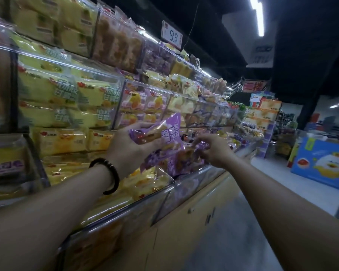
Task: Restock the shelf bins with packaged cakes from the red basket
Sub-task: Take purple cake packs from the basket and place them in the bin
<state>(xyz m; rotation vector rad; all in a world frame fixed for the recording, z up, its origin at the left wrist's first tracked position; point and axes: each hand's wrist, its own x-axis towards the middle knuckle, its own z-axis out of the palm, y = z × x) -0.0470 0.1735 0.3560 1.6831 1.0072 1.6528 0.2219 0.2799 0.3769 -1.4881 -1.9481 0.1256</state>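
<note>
My left hand [131, 145], with a dark bead bracelet on its wrist, grips a purple packaged cake [155, 133] in front of the clear shelf bins [98, 77]. A second purple packaged cake [176, 159] hangs just below the first, and my right hand [213, 149] pinches its right end. Both packs are held above the lowest bin's clear front rim [184, 180]. The bins on the left hold yellow and orange cake packs. The red basket is out of view.
Several tiers of clear bins run along the left into the distance. A price sign reading 9.9 [172, 35] hangs above. Beige cabinet doors [194, 218] sit under the shelf. A blue carton [324, 163] stands on a low display at the right, across the grey aisle floor.
</note>
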